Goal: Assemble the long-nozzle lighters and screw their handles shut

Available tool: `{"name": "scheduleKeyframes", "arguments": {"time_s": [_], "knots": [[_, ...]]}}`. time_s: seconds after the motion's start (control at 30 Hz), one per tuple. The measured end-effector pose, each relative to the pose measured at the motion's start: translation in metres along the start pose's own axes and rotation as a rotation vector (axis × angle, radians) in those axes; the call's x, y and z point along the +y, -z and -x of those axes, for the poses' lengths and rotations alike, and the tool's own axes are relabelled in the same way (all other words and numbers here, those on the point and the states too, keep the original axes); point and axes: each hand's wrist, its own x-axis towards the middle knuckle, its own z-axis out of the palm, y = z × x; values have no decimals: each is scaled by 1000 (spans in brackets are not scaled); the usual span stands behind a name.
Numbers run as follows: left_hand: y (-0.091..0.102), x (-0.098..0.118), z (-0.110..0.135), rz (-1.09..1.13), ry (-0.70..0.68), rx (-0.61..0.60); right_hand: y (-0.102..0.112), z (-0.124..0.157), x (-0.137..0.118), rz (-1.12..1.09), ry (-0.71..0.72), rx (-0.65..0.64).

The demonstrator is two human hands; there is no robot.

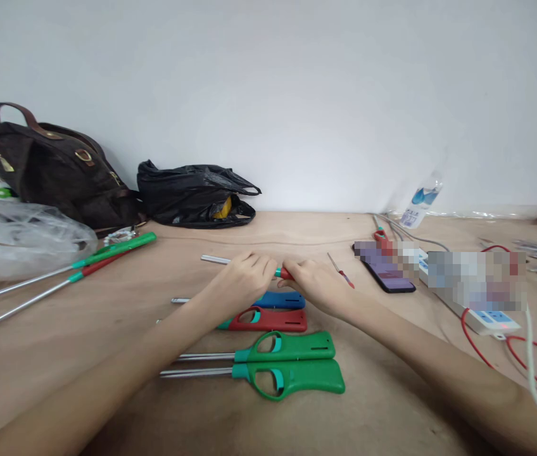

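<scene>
Both hands on one red lighter (282,273) — left hand (244,278) gripping its metal tube, right hand (316,284) closed round handle, green lighters (292,364) nearer the person.

Seven long-nozzle lighters counted — one gripped between the left hand (244,278) and right hand (316,285), four just below the hands, two well left of them. Right of the hands: one small screwdriver (341,271), one phone (387,272), one power strip (487,313), one bottle (421,201). Far left — two bags.

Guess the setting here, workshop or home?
Likely an informal assembly bench: long-nozzle gas lighters lined up on a bare wooden table, a small red screwdriver, and a power strip by a plain wall.
</scene>
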Motion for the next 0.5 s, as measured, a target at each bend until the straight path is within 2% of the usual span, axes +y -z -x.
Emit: {"name": "scheduleKeyframes", "arguments": {"time_s": [0.1,0.2,0.33,0.4,0.5], "knots": [[-4,-12,4,19,-6,7,-1,-3,2,-72,3,20],[-12,-34,12,61,48,16,2,-3,18,-136,-4,10],[-24,-58,23,79,167,-75,4,0,44,-151,-15,27],[-28,-58,25,130,197,-112,1,-1,47,-65,-16,36],[-30,-43,17,309,231,-62,-8,-4,39,49,19,43]]}}
